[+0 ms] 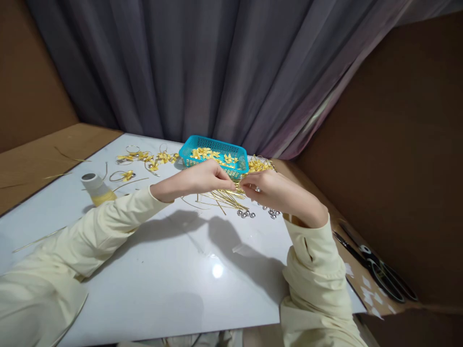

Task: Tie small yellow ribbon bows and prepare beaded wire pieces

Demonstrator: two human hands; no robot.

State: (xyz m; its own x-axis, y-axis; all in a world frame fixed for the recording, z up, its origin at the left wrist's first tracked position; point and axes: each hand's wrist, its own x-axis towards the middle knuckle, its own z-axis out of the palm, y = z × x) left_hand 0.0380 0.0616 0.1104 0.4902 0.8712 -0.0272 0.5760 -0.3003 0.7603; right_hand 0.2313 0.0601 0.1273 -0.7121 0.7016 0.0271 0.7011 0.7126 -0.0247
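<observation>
Reaching forward over a glossy white counter (173, 284), two arms in pale yellow sleeves meet near the middle of the view. The left hand (197, 179) comes in from the left and the right hand (277, 190) from the right, and their fingertips nearly touch, both pinched closed on a small gold piece (237, 185) held between them; it is too small to make out clearly. Just below and slightly beyond the hands lies a loose bundle of thin gold strips (217, 197), its long axis running left to right, close under the left hand's fingertips. A few small silver bells (246, 213) sit just beside the strips, nearer the right hand. Directly behind the hands stands a turquoise basket (213, 144) holding gold folded flowers. Farther left are more flowers on wire rings (144, 158) and a spool (94, 188). Black scissors (376, 270) lie well apart at the right edge.
</observation>
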